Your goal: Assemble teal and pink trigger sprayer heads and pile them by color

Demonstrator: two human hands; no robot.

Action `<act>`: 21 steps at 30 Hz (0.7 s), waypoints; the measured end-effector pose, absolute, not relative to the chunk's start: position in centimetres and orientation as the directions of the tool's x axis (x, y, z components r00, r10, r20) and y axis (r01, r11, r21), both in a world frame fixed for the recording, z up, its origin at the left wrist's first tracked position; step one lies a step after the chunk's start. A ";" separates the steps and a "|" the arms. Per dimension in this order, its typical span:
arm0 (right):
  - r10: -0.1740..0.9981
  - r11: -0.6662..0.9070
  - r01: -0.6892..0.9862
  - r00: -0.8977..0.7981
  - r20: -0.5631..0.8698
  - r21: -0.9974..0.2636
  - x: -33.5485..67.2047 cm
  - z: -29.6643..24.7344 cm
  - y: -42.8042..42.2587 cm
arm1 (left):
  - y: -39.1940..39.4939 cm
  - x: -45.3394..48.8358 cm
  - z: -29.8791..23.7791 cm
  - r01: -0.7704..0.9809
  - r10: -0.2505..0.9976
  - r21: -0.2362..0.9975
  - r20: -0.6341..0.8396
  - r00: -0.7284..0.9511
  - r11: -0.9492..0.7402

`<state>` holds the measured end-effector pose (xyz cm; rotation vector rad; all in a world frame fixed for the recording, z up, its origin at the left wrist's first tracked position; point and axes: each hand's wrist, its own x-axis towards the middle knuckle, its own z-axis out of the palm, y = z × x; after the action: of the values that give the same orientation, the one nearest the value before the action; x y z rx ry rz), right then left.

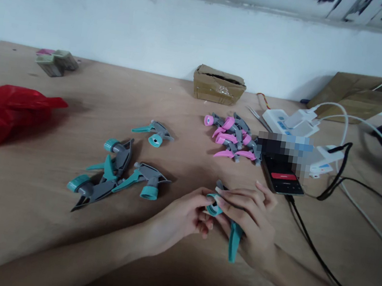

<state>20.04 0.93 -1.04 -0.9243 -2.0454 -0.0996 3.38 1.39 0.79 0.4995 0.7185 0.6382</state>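
Plywood bench (pixel 7 212) against a white wall. We see both hands near centre on one teal-and-grey plastic trigger sprayer head (pixel 234 241), held just above the bench. The right hand (pixel 253 227) wraps the grey body from the right, fingers curled over the top, and the teal trigger sticks out below the palm toward the near edge. The left hand (pixel 180 219) pinches the round teal collar end between thumb and fingertips. Both hands are closed on the same part, touching each other. Left of them is a loose cluster of matching teal sprayer heads (pixel 115 175), with a lone teal sprayer head (pixel 155 134) farther back. Beyond the hands is a pile of pink-and-grey sprayer heads (pixel 232 137), just beside a black smartphone (pixel 283 177) with a lit screen. A white power strip (pixel 283 120) sits behind it, and a black cable (pixel 319 263) runs to near right. Small brown cardboard box (pixel 218 85) at the wall, crumpled red plastic bag (pixel 3 112) far left.
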 end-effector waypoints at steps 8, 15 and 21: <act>0.556 0.726 0.653 -0.372 0.743 -0.216 19.4 -0.8 0.7 | 1.5 3.6 0.5 -0.456 0.663 0.490 -0.443 0.604 0.743; 0.597 0.708 0.643 -0.322 0.735 -0.293 19.3 -1.0 0.7 | 2.1 3.6 0.8 -0.454 0.602 0.396 -0.476 0.641 0.798; 0.591 0.713 0.642 -0.336 0.733 -0.281 19.6 -1.0 1.2 | 2.7 3.3 0.9 -0.433 0.533 0.311 -0.457 0.712 0.846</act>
<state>19.56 1.23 -1.03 -0.9396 -2.0332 -0.0723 3.31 2.68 0.89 0.1868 0.5633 0.5387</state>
